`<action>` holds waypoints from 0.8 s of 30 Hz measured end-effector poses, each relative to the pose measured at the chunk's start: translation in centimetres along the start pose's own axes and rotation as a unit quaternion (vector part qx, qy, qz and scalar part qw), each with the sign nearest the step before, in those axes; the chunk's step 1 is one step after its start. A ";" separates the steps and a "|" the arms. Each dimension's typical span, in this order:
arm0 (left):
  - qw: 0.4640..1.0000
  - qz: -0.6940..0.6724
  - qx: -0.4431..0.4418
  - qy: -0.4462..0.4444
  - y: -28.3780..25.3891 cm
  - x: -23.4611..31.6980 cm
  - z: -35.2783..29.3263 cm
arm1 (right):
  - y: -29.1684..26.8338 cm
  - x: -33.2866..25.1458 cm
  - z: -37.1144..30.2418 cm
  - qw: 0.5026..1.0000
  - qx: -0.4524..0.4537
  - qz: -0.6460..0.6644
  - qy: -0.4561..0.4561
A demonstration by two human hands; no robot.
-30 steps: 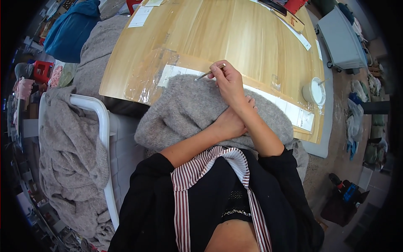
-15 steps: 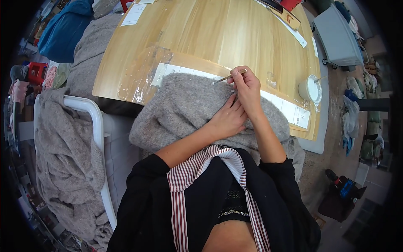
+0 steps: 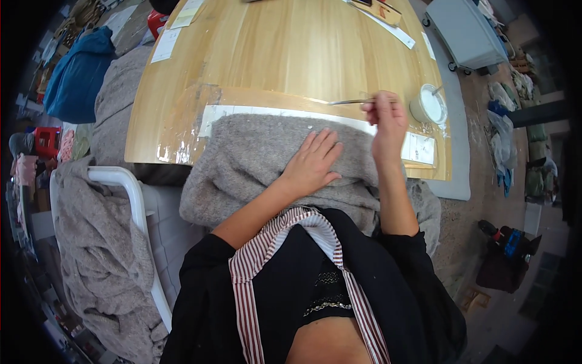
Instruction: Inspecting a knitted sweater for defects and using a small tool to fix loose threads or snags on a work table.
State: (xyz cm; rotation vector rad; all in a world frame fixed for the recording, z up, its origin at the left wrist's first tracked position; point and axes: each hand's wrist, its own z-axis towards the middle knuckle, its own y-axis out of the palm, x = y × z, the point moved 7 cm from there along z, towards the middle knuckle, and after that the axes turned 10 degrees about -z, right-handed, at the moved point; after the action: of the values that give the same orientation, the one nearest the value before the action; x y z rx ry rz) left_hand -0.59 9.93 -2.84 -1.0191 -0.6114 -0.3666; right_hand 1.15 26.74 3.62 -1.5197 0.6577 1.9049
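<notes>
My left hand [image 3: 313, 162] lies flat, fingers spread, on a grey-brown knitted cloth [image 3: 254, 142]. The cloth drapes over the near edge of the wooden table and down across my lap. Pinched in my right hand [image 3: 388, 121] is a thin brush [image 3: 351, 102], raised above the table with its tip pointing left. Under the cloth's far edge runs a white paper strip [image 3: 212, 118], laid on a brown board. To the right of my right hand stands a tub of white paste [image 3: 431, 108] with a stick in it.
The wooden table [image 3: 273, 54] carries paper slips [image 3: 165, 46] at its far left and a small wooden tool [image 3: 383, 12] at its far right. On my left is a white plastic bin [image 3: 140, 209] heaped with grey knit. A grey wheeled cart [image 3: 465, 33] stands beyond.
My right hand has lifted the brush off the cloth and moved right, toward the tub. My left hand has slid slightly left and spread its fingers. The view has shifted a little.
</notes>
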 end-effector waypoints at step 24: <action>0.888 0.066 0.399 -0.218 -15.4 -1.3 -17.2 | -16.3 0.5 -7.5 0.928 0.170 -0.326 -0.052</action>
State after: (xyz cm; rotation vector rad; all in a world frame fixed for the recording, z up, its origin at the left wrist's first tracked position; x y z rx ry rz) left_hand -4.91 -12.57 0.29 -0.3273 -0.9830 0.2504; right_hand 17.88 32.76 1.39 -1.2025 0.3435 1.2751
